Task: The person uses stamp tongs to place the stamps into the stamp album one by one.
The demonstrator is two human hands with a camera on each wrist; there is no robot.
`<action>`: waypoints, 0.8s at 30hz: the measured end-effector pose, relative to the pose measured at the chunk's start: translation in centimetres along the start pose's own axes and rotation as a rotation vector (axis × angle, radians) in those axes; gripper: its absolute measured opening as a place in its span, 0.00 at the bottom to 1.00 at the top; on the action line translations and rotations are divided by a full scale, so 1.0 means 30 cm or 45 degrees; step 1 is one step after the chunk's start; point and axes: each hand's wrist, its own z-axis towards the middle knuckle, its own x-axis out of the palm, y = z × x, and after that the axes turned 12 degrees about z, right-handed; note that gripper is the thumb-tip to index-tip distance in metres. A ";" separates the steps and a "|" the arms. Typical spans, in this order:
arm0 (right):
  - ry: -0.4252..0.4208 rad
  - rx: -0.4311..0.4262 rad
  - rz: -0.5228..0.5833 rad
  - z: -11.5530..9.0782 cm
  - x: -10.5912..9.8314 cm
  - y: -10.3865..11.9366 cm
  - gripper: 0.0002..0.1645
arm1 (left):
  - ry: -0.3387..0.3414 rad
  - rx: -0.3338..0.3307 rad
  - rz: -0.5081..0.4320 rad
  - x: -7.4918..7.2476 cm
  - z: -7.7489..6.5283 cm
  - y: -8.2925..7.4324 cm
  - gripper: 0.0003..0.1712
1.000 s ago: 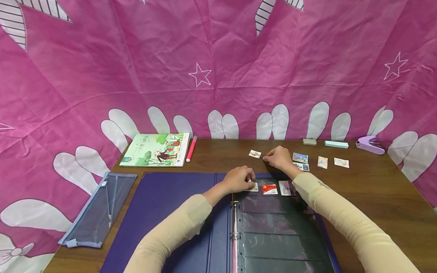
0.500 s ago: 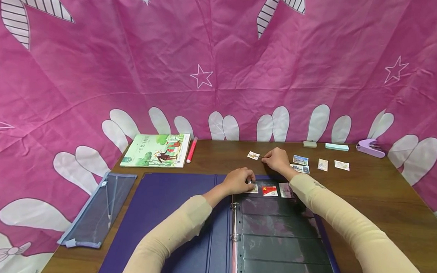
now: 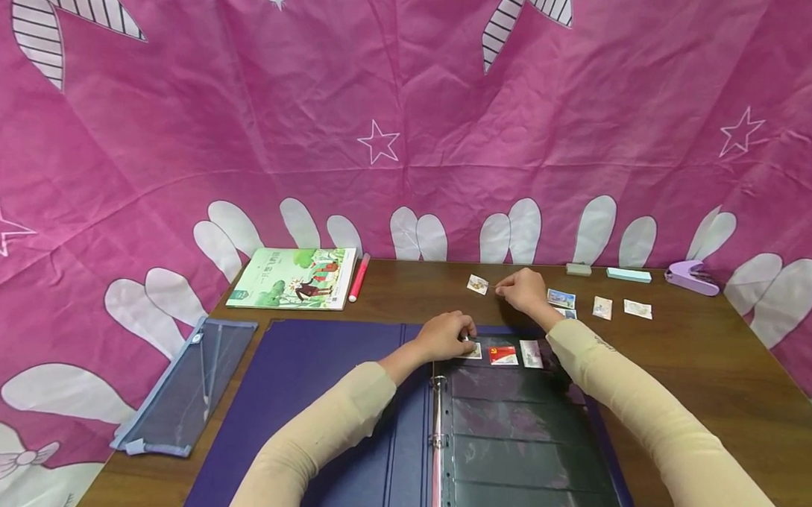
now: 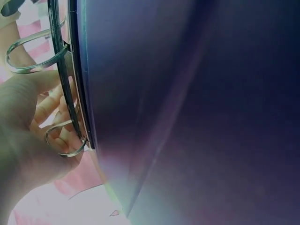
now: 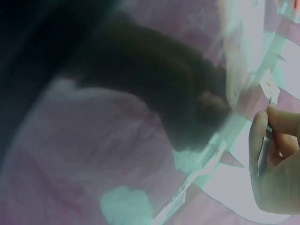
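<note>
My right hand (image 3: 524, 289) pinches slim metal tweezers (image 5: 269, 129) between thumb and fingers. A small stamp (image 3: 477, 284) is at their tip, above the back of the table; whether it touches the wood is unclear. My left hand (image 3: 443, 335) rests at the top inner corner of the black album page (image 3: 507, 421), fingers bent, by a partly covered stamp (image 3: 473, 351). Whether those fingers pinch the page is hidden. Along the top row of the page lie a red stamp (image 3: 503, 355) and a pale stamp (image 3: 531, 354). In the left wrist view, metal rings (image 4: 35, 68) hide part of that hand.
The blue binder cover (image 3: 320, 400) lies open. Loose stamps (image 3: 602, 307) lie right of my right hand. At the back are a purple stapler-like object (image 3: 692, 278), a teal block (image 3: 629, 275), a red marker (image 3: 360, 277) and a green book (image 3: 294, 278). A mesh pouch (image 3: 186, 387) lies left.
The right hand shifts slightly left, then back right, with the tweezers and stamp. The stamp's angle has turned a little. My left hand stays at the page corner.
</note>
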 end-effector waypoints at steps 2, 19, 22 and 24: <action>-0.011 -0.013 0.031 -0.012 -0.025 0.000 0.11 | -0.001 0.005 0.020 -0.006 -0.002 -0.007 0.12; 0.133 -0.054 0.248 -0.218 -0.192 -0.005 0.12 | 0.042 0.160 0.304 -0.034 -0.133 -0.098 0.18; 0.181 -0.043 0.274 -0.254 -0.193 -0.017 0.12 | 0.033 0.178 0.327 -0.034 -0.136 -0.117 0.16; 0.196 -0.035 0.278 -0.277 -0.189 -0.024 0.12 | 0.022 0.191 0.342 -0.034 -0.137 -0.132 0.14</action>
